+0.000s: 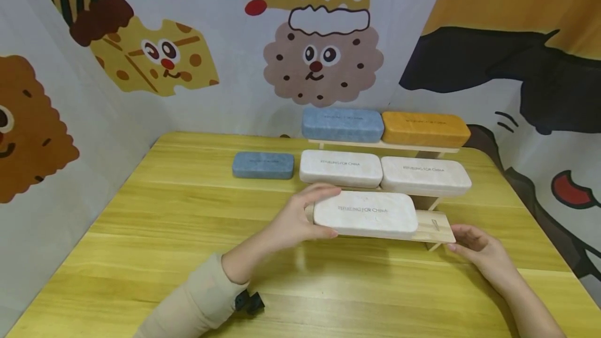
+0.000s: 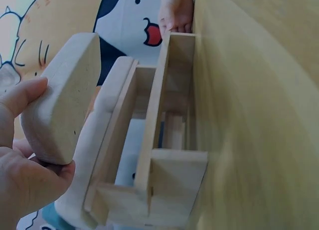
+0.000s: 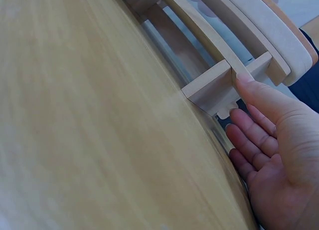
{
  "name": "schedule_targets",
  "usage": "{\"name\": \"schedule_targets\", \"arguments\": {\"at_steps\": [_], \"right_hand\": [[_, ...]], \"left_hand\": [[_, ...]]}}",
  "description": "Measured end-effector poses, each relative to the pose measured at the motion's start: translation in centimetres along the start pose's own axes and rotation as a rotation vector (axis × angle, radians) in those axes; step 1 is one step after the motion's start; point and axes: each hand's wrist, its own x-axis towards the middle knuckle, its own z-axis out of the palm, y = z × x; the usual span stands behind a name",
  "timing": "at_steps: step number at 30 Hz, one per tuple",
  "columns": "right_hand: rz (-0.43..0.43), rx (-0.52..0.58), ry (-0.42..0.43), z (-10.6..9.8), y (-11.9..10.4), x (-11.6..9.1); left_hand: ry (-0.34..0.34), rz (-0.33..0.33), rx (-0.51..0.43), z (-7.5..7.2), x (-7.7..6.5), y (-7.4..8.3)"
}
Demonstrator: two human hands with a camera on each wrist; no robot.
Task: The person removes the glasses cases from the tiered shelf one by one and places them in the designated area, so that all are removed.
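In the head view my left hand (image 1: 300,215) holds a white glasses case (image 1: 366,213) by its left end, thumb in front and fingers behind. The left wrist view shows this case (image 2: 65,100) tilted and apart from the lowest shelf of the tiered wooden stand (image 2: 154,125). At the shelf's right end is my right hand (image 1: 485,254). Its thumb (image 3: 264,93) touches the shelf's end, while the other fingers hang loosely curled below. Two more white cases, the left one (image 1: 341,167) and the right one (image 1: 425,173), lie side by side on the middle shelf.
A blue case (image 1: 343,125) and an orange case (image 1: 424,129) share the top shelf. Left of the stand, a smaller blue case (image 1: 263,166) lies on the wood-grain table (image 1: 188,207). A cartoon-printed cloth (image 1: 235,103) hangs behind the table and along its sides.
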Motion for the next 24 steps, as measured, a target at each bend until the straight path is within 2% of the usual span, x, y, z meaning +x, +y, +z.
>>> {"name": "schedule_targets", "arguments": {"at_steps": [3,8,12,24], "right_hand": [[-0.002,0.005,0.0,0.0,0.0,0.0],[-0.002,0.018,0.004,0.0,-0.1,0.0],[-0.001,0.018,0.002,0.0,-0.1,0.0],[0.01,0.008,0.0,0.0,-0.1,0.0]], "left_hand": [[0.003,0.007,-0.016,-0.9,-0.4,0.2],[0.008,0.055,-0.052,-2.4,-1.2,0.5],[0.018,0.073,-0.04,-3.7,-1.7,0.7],[0.005,0.052,-0.094,-7.9,-3.0,1.4]]}}
